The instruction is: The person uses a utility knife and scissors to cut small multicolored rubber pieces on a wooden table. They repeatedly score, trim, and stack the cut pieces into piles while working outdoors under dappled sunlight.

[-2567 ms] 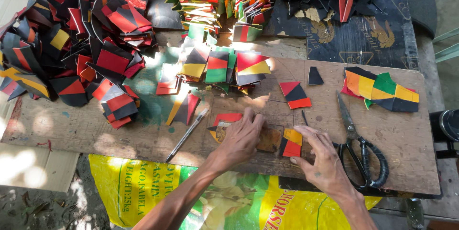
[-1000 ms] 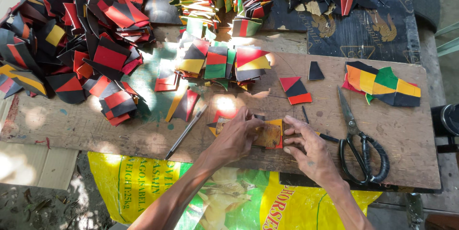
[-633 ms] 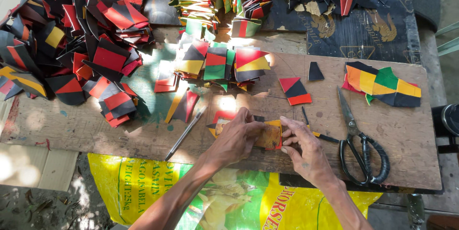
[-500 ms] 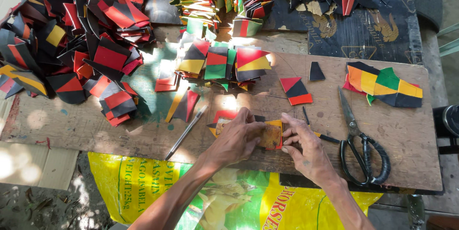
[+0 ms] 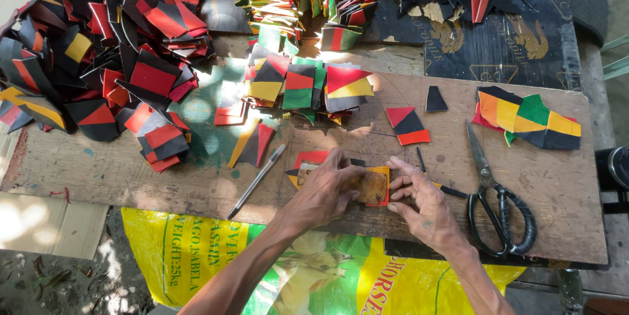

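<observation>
The brown template (image 5: 372, 187) lies between left hand (image 5: 325, 187) and right hand (image 5: 422, 207).

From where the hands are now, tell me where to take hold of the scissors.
Take the scissors by the black handle loops, coming from the near edge with the right hand. They lie flat on the wooden board, loops toward the person, blades pointing away, nothing covering the loops.

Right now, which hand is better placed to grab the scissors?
Right. The right hand lies beside the scissors with bare board between them. The left hand is farther off, resting on the brown card, and would have to cross over.
</observation>
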